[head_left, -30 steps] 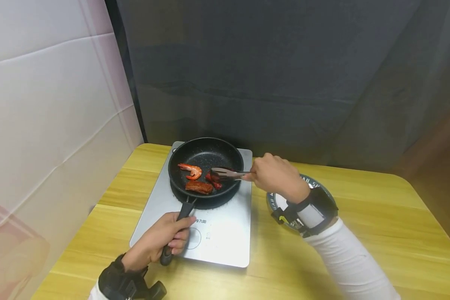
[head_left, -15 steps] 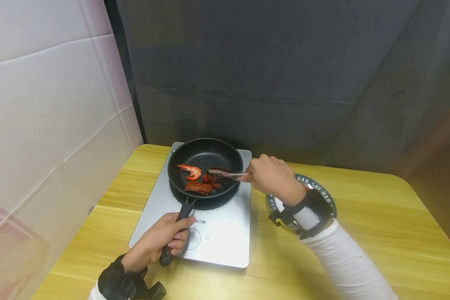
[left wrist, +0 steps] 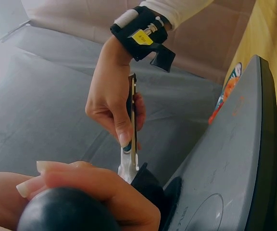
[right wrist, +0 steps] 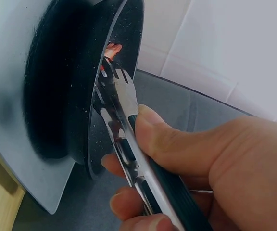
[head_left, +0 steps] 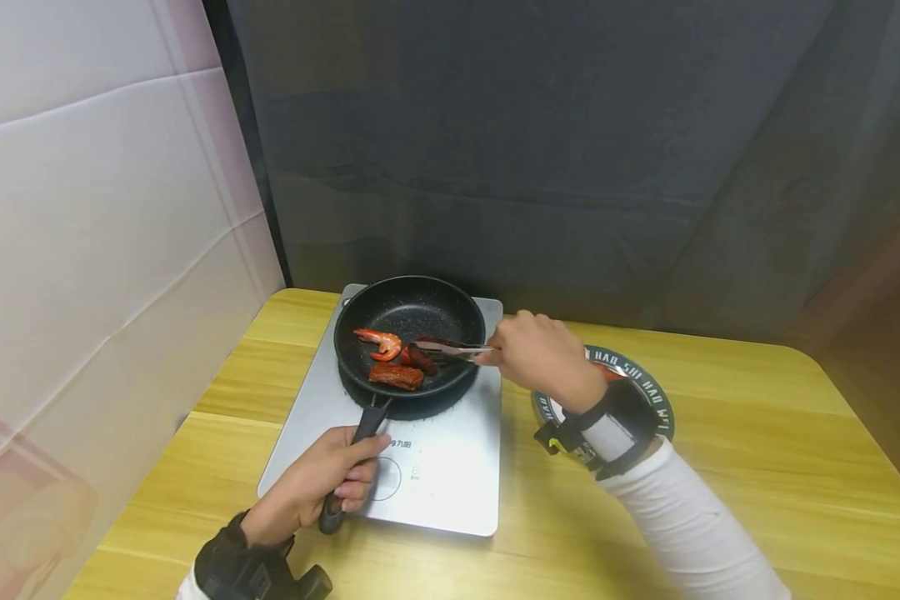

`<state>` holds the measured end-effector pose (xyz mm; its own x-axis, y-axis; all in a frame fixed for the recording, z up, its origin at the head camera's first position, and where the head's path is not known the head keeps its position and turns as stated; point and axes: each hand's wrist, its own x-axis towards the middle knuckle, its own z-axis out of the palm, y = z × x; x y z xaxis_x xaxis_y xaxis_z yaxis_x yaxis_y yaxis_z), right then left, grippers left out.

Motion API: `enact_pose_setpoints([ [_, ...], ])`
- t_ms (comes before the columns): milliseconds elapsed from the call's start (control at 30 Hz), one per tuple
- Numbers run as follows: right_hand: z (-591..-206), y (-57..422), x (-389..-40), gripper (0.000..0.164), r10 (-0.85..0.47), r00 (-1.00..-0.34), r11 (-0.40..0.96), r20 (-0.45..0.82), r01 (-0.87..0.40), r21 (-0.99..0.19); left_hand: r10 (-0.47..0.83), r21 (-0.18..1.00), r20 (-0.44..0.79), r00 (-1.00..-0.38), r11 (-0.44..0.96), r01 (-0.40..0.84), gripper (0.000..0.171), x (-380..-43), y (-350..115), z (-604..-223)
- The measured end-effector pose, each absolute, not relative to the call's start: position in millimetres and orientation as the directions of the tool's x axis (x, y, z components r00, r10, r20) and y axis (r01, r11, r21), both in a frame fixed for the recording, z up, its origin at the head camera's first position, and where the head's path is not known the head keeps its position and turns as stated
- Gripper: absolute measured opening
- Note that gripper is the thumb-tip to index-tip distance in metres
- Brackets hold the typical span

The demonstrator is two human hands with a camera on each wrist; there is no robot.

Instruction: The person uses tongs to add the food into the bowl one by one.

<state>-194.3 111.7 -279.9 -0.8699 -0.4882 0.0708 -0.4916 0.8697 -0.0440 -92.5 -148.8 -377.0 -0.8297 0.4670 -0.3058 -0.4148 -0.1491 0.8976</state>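
Note:
My left hand [head_left: 337, 468] grips the black handle [head_left: 371, 423] of a frying pan [head_left: 412, 304] that sits on a silver induction cooker [head_left: 450, 492]. In the pan lie an orange shrimp [head_left: 379, 342], a brown piece of meat [head_left: 396, 376] and a dark red piece of food [head_left: 418, 359]. With my right hand [head_left: 537, 354] I hold metal tongs [head_left: 453, 348] by their dark grips, seen closely in the right wrist view [right wrist: 129, 103]. The slotted tips reach over the pan's right rim and overlap the dark red piece, partly covering it.
A round plate with a lettered dark rim [head_left: 648, 387] stands right of the cooker, partly hidden under my right wrist, with some orange-red food on it. A dark curtain [head_left: 570, 167] rises behind the wooden table [head_left: 757, 433], a pale wall [head_left: 105, 208] at left.
My right hand and the tongs have shifted slightly left, and the dark red piece has moved left toward the shrimp and meat. My left hand keeps its grip on the handle.

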Motion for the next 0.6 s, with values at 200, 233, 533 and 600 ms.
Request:
enact_pose_setpoints([
  [200,-278.8,120.1,-193.4,0.028,-0.493,-0.867,0.868,0.066,-0.496,-0.026,0.475,0.895,-0.308,-0.824,-0.149,-0.420,0.027,-92.7,-147.8,-376.9],
  [233,-277.9,122.4,-192.5,0.030,-0.486,-0.871,0.872,0.069,-0.489,-0.035,0.476,0.894,-0.309,-0.823,-0.149,-0.422,0.027,-92.7,-147.7,-376.7],
  [533,-275.4,156.7,-180.4,0.028,-0.437,-0.870,0.857,0.227,-0.479,-0.187,0.468,0.897,-0.318,-0.824,-0.133,-0.422,0.028,-92.2,-147.9,-374.2],
  [600,-275.9,167.4,-176.9,0.024,-0.417,-0.872,0.852,0.256,-0.473,-0.224,0.467,0.900,-0.316,-0.826,-0.128,-0.417,0.028,-91.8,-148.1,-373.8],
])
